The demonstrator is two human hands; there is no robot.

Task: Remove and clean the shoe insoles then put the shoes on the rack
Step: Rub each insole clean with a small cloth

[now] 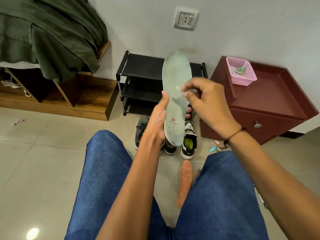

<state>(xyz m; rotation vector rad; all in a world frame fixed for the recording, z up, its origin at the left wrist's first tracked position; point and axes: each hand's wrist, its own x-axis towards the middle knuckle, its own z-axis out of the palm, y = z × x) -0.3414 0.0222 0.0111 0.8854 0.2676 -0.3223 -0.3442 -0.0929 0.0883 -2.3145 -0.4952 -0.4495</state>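
Insole: pale green foam insole (pixel 175 94), upright, heel end down.
Left hand (pixel 158 122): grips its lower edge.
Right hand (pixel 206 99): fingers curled, blurred, at its middle; grasp unclear.

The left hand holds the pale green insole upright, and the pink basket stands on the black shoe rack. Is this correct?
Not quite. The left hand does hold the pale green insole upright, but the pink basket stands on the dark red cabinet, not on the black shoe rack. The head view shows it.
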